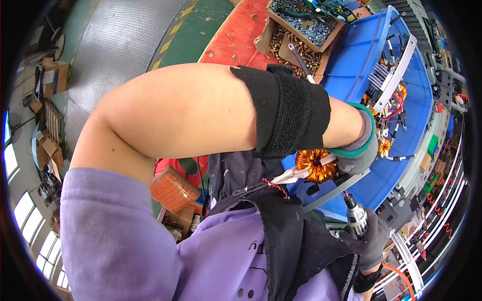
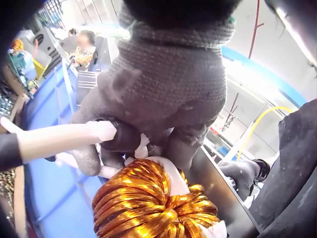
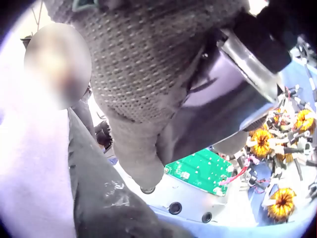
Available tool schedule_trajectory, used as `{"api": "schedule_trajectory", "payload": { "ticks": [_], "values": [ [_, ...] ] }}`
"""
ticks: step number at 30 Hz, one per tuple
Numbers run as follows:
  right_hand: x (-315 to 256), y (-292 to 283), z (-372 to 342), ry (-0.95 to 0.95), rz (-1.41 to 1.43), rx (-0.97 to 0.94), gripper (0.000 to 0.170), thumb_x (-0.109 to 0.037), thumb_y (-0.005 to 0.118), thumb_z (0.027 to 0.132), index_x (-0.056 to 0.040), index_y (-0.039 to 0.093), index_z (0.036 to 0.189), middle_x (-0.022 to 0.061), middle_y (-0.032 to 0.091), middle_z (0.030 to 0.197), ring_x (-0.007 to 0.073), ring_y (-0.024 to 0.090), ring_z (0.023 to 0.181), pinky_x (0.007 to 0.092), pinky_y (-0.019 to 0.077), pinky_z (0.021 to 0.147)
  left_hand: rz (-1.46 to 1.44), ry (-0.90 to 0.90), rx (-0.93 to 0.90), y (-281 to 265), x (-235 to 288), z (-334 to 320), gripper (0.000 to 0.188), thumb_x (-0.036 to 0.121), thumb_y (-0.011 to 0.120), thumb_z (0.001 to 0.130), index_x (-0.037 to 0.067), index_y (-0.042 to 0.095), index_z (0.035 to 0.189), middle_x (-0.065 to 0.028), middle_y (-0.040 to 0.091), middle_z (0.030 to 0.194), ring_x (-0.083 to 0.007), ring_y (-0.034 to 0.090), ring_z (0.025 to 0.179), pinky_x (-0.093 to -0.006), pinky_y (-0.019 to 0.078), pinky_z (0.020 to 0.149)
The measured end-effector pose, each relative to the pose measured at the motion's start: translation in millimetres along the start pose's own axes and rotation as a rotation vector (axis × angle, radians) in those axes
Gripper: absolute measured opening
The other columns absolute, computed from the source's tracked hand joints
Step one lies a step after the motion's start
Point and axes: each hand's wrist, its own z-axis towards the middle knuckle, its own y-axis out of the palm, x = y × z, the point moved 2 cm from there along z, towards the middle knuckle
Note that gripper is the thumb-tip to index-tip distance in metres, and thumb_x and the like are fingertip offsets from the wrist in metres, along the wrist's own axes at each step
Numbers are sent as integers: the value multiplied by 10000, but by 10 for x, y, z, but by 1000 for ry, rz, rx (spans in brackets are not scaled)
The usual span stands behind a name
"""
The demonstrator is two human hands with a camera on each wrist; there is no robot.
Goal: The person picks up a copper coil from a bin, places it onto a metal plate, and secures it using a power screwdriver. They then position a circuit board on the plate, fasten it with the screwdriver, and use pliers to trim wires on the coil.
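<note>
My left hand (image 2: 148, 104), in a grey knit glove, curls its fingers round a white-sleeved lead (image 2: 64, 141) with black ends. Just below those fingers is a copper-wound ring coil (image 2: 153, 203) with white tape. Beside the coil runs a grey metal plate (image 1: 334, 193). In the head view the forearm and cuff cover most of this hand. My gloved right hand (image 1: 370, 241) grips a silver and black power screwdriver (image 1: 357, 219), its bit close to the plate's edge. A green circuit board (image 3: 200, 171) shows below the right hand in the right wrist view.
A blue tray (image 1: 351, 55) contains several more coils (image 3: 281, 203), loose leads and a finned metal part (image 1: 396, 75). Cardboard boxes of bolts (image 1: 298, 52) and nuts stand on the red surface (image 1: 241, 37). Another person (image 2: 84, 49) is in the background. An orange hose (image 1: 401, 276) runs near the right wrist.
</note>
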Motion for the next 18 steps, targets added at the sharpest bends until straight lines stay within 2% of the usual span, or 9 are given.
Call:
{"api": "schedule_trajectory", "payload": {
  "ticks": [3,7,13,18],
  "values": [
    [-83,26,-13,48,-2,-1,642,-230,827,503,-51,580,1069,114,592,719,338,575,641,435,430,621,-5,6,21,56,31,-55,351,253,677,795,45,717,1074,-142,699,1056,-314,672,941,-494,523,803],
    [-70,76,-56,23,-106,43,592,-302,797,596,-48,570,1079,96,545,677,321,549,616,434,416,605,-16,11,47,113,20,-106,337,244,674,790,39,723,1054,-148,704,1035,-317,677,925,-492,525,792],
    [-94,71,-71,-7,-160,66,621,-376,794,649,-32,563,1112,85,531,672,303,547,616,431,410,603,-29,9,86,136,47,-72,318,231,671,782,31,732,1022,-156,711,1003,-322,684,901,-488,529,775],
    [-116,104,-104,22,-135,67,683,-445,804,638,-34,563,1127,88,545,705,302,559,666,432,414,645,-42,2,115,149,69,-73,304,221,668,776,24,740,996,-164,717,977,-325,690,881,-485,531,761]
  ]
}}
